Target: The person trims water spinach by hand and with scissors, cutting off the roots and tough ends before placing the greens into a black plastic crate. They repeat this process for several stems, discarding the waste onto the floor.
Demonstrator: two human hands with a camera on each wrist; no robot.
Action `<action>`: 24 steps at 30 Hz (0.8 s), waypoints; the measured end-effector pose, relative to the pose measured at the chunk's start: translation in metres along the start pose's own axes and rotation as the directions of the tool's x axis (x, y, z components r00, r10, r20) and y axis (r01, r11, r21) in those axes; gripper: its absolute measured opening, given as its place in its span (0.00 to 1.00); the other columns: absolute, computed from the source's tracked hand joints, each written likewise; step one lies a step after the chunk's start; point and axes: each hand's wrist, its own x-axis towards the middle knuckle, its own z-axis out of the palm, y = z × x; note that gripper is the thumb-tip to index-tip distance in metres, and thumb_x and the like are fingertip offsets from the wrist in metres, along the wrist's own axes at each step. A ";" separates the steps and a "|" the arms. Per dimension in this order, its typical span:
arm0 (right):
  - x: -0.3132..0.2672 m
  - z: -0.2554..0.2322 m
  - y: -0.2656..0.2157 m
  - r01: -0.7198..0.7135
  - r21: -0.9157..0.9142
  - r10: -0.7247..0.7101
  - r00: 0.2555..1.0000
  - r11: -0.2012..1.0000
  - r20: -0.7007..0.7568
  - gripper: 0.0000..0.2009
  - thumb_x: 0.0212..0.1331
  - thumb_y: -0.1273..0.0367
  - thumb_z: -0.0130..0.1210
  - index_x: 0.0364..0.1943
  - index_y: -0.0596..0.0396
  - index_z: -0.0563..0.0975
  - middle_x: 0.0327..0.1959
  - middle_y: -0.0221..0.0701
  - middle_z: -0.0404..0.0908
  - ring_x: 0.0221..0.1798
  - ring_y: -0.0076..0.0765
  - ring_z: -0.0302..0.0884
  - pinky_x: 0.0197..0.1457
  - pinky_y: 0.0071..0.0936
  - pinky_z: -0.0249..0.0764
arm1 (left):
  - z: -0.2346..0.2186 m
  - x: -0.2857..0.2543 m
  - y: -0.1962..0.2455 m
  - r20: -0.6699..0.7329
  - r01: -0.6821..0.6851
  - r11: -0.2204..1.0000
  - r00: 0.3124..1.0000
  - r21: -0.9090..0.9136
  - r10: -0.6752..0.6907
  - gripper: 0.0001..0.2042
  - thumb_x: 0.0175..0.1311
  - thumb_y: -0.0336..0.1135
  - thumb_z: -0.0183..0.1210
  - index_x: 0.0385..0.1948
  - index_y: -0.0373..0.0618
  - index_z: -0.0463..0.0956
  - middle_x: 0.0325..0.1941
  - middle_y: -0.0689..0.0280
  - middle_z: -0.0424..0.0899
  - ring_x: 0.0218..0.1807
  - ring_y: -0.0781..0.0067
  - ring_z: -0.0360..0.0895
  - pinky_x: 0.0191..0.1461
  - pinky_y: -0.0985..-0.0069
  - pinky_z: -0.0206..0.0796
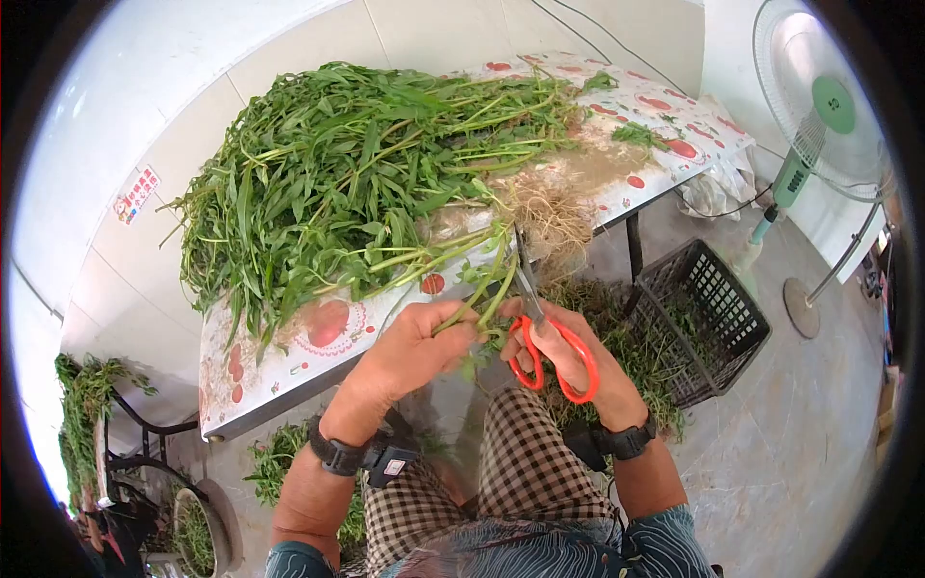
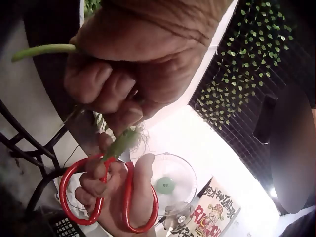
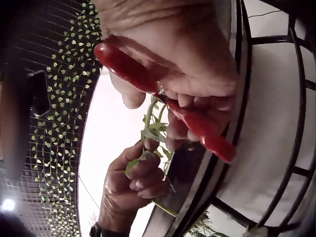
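Note:
My left hand (image 1: 416,349) curls round a few green leafy stems (image 1: 448,324) in front of the table's near edge. In the right wrist view the same stems (image 3: 149,118) rise from that hand's fingers. Scissors (image 1: 579,371) with red handles are gripped in my right hand (image 1: 567,349), their metal blades pointing away toward the stems' root end. Pale tangled roots (image 1: 549,220) lie at the table edge beside the blade tips. The left wrist view shows the red handle loops (image 2: 129,207) around the fingers and thumb of my right hand (image 2: 114,190).
A large heap of leafy plants (image 1: 318,164) covers much of the patterned table (image 1: 260,385). On the floor to the right are a black plastic crate (image 1: 737,323) and loose greens (image 1: 602,332). A standing fan (image 1: 819,106) is at the far right. More plants (image 1: 82,414) lie at the left.

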 end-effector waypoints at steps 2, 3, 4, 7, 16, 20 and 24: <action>0.001 0.000 0.001 0.034 -0.021 -0.035 0.999 0.999 -0.014 0.27 0.63 0.50 0.44 0.52 0.62 0.70 0.26 0.28 0.75 0.26 0.20 0.69 0.30 0.20 0.67 | 0.002 0.000 0.002 0.011 -0.019 1.000 1.000 -0.019 0.019 0.10 0.62 0.35 0.50 0.37 0.41 0.76 0.17 0.77 0.67 0.20 0.89 0.60 0.23 0.87 0.51; 0.000 -0.001 0.001 0.050 -0.041 -0.051 0.998 0.998 -0.024 0.27 0.63 0.50 0.44 0.52 0.62 0.70 0.25 0.27 0.75 0.26 0.20 0.68 0.30 0.20 0.66 | 0.002 0.000 0.003 0.016 -0.029 0.999 0.999 -0.030 0.029 0.10 0.62 0.34 0.49 0.35 0.41 0.77 0.16 0.77 0.65 0.20 0.89 0.59 0.23 0.86 0.50; 0.000 -0.003 0.001 0.064 -0.060 -0.066 0.997 0.996 -0.035 0.27 0.63 0.50 0.44 0.52 0.61 0.70 0.25 0.27 0.74 0.26 0.20 0.67 0.30 0.20 0.66 | 0.000 0.000 0.003 0.016 -0.046 0.999 0.999 0.026 0.046 0.10 0.63 0.36 0.49 0.36 0.40 0.76 0.16 0.77 0.66 0.20 0.88 0.59 0.23 0.86 0.50; 0.000 -0.012 0.005 0.031 -0.113 -0.036 0.999 0.993 -0.036 0.25 0.62 0.51 0.45 0.49 0.61 0.72 0.23 0.25 0.72 0.26 0.20 0.67 0.30 0.20 0.65 | -0.005 0.000 0.001 -0.018 -0.099 0.991 0.995 0.087 0.101 0.13 0.67 0.40 0.47 0.38 0.39 0.75 0.15 0.76 0.66 0.19 0.87 0.59 0.23 0.86 0.50; -0.001 -0.014 0.002 0.059 -0.228 -0.082 0.992 0.972 -0.091 0.28 0.58 0.46 0.50 0.44 0.61 0.75 0.14 0.22 0.66 0.15 0.15 0.59 0.19 0.17 0.57 | -0.010 0.005 -0.007 -0.083 -0.138 0.981 0.985 0.138 0.150 0.17 0.69 0.45 0.46 0.32 0.39 0.74 0.14 0.75 0.64 0.18 0.87 0.56 0.21 0.85 0.48; -0.006 -0.021 -0.002 -0.026 -0.263 0.002 0.996 0.964 -0.090 0.16 0.61 0.60 0.52 0.41 0.61 0.76 0.19 0.22 0.69 0.19 0.16 0.64 0.22 0.18 0.63 | -0.008 0.005 -0.003 -0.072 -0.150 0.970 0.983 0.190 0.166 0.16 0.69 0.43 0.46 0.30 0.39 0.74 0.14 0.76 0.64 0.17 0.87 0.56 0.20 0.85 0.48; -0.011 -0.034 0.003 -0.027 -0.144 0.017 0.997 0.989 -0.069 0.20 0.61 0.57 0.51 0.46 0.59 0.73 0.19 0.23 0.70 0.20 0.18 0.66 0.23 0.19 0.64 | -0.009 0.007 -0.003 -0.072 -0.123 0.969 0.987 0.214 0.141 0.13 0.68 0.39 0.47 0.30 0.40 0.74 0.15 0.75 0.66 0.18 0.88 0.58 0.21 0.85 0.51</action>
